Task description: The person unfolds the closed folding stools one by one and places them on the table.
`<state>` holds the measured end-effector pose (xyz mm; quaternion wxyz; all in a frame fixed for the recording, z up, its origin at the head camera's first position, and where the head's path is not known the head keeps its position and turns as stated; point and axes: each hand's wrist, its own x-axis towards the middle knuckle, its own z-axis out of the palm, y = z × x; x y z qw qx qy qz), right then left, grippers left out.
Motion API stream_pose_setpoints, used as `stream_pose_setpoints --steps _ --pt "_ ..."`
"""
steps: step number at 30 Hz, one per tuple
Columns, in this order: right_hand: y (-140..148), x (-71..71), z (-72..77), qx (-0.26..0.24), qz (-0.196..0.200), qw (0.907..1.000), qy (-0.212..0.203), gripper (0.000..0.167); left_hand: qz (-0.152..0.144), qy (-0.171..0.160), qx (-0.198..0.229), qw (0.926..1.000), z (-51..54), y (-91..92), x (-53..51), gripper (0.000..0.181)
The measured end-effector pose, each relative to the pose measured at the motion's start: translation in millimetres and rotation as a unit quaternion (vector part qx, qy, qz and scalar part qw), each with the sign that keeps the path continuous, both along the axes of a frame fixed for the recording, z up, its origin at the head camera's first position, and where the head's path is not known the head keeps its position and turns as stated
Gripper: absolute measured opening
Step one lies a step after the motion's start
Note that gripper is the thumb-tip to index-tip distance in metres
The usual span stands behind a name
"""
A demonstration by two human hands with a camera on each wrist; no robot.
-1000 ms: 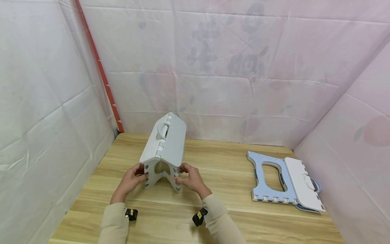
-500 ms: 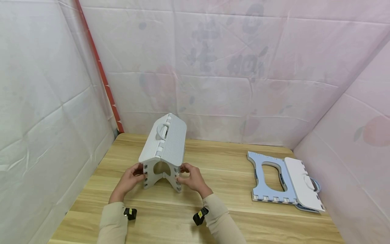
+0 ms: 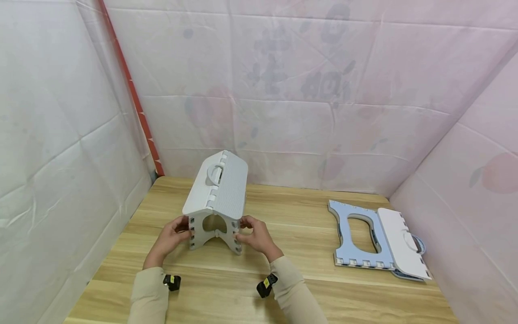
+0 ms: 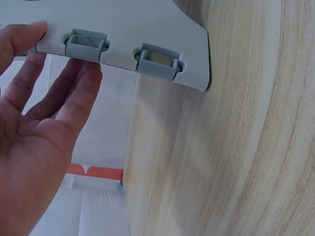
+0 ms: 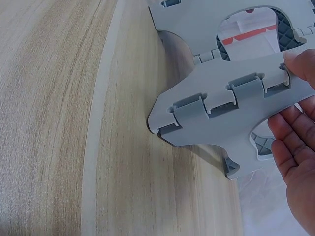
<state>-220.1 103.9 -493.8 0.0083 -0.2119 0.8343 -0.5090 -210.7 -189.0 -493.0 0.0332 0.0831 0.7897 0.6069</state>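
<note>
Either side of the gray folding stool [image 3: 231, 189], two hands have a hold of it. It's standing on the wooden table [image 3: 291, 279], seat peaked like a little roof, with a loop handle [image 3: 209, 174] up along the ridge. At the stool's near left leg edge, the left hand [image 3: 171, 236] is pinching, thumb on the near face and fingers round behind. Across from it, at the stool's near right leg edge, the right hand [image 3: 259, 236] does the same: thumb in front, fingers curled behind, as the right wrist view shows pretty well.

Well to the right of the stool there's a blue-and-white folding stool [image 3: 387, 238] lying flat. Behind the gray one hangs a pale printed sheet [image 3: 283, 126], and off to its back left a red strip [image 3: 135, 101] runs up at a slant.
</note>
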Motion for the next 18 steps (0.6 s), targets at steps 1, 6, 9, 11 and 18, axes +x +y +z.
stream_pose_setpoints --steps 1,6,9,11,18 --pt "0.1 -0.4 0.1 -0.001 0.0 1.0 -0.001 0.035 -0.001 0.0 0.002 1.0 4.5 1.0 1.8 0.04" --pt "0.5 -1.5 -0.5 -0.005 -0.001 1.0 0.0 0.035 -0.005 0.008 0.006 0.9999 11.9 1.8 4.9 0.04" --pt "1.3 -1.0 -0.7 -0.005 0.0 0.9999 0.012 0.035 -0.004 0.011 0.008 0.9999 -1.0 -2.5 -0.6 0.041" --pt "2.4 -1.5 -1.9 -0.008 0.005 0.9996 0.028 0.035 -0.002 0.014 0.004 0.9999 -5.2 -3.7 -2.5 0.041" --pt "1.8 -1.3 -0.8 -0.001 -0.001 0.999 0.044 0.035 -0.001 0.018 0.006 0.9998 -4.7 -3.7 -2.9 0.04"
